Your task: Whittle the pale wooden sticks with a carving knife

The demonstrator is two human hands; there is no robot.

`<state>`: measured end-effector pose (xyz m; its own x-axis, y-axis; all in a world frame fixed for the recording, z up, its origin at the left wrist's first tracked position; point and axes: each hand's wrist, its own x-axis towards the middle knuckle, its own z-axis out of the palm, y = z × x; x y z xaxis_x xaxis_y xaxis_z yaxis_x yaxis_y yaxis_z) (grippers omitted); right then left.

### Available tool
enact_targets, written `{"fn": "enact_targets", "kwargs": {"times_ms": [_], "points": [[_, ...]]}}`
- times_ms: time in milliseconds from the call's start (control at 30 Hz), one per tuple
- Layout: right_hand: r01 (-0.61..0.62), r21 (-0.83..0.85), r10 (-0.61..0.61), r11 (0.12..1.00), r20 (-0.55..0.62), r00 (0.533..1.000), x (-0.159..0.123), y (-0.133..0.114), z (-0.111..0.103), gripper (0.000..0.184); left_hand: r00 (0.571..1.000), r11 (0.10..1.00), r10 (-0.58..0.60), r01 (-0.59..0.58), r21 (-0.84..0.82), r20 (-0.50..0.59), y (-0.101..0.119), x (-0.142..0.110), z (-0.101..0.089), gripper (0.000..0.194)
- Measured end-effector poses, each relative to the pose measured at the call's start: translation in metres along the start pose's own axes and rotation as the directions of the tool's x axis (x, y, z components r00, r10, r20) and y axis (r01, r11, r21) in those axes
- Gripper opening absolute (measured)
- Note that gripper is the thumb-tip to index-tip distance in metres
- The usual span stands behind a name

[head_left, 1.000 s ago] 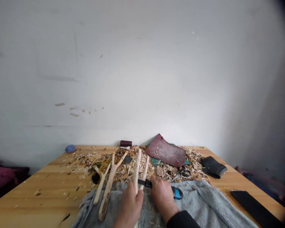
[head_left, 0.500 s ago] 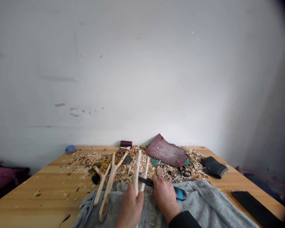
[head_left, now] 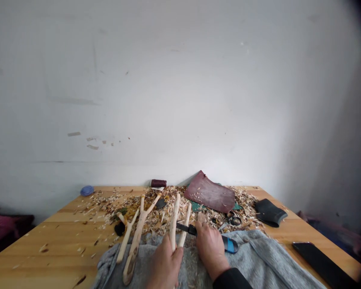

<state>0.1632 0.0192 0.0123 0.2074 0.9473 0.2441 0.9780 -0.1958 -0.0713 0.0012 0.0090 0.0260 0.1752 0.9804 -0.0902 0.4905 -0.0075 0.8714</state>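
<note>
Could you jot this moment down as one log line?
left hand: grips two-pronged wood | right hand: holds knife, blade at prongs | nearby: wood shavings, grey cloth, maroon sheet

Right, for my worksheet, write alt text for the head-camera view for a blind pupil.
The left hand grips a pale, seemingly forked stick; the right hand holds a blue-and-black knife, its blade across the right prong. Two forked sticks lie to the left, partly on grey cloth, with wood shavings, scissors and a maroon sheet beyond.
</note>
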Motion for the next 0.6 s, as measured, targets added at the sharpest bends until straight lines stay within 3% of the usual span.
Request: {"fn": "enact_targets", "kwargs": {"times_ms": [133,267,500,600], "points": [[-0.221,0.030,0.221,0.975,0.017,0.975,0.011,0.026,0.001,0.038,0.985,0.985,-0.061,0.085,-0.149,0.160,-0.001,-0.004,-0.002,0.009],[-0.281,0.053,0.281,0.958,-0.006,0.960,0.016,0.044,0.002,0.035,0.979,0.975,-0.082,0.118,-0.189,0.187,-0.006,0.002,0.001,0.013],[-0.226,0.142,0.241,0.964,-0.100,0.965,0.011,0.041,0.000,0.026,0.976,0.909,-0.072,0.149,-0.390,0.207,-0.007,0.007,-0.001,0.040],[-0.106,0.231,0.144,0.967,-0.156,0.977,0.006,0.031,-0.002,0.022,0.955,0.845,-0.101,0.231,-0.482,0.281,-0.005,0.010,-0.002,0.049]]}}
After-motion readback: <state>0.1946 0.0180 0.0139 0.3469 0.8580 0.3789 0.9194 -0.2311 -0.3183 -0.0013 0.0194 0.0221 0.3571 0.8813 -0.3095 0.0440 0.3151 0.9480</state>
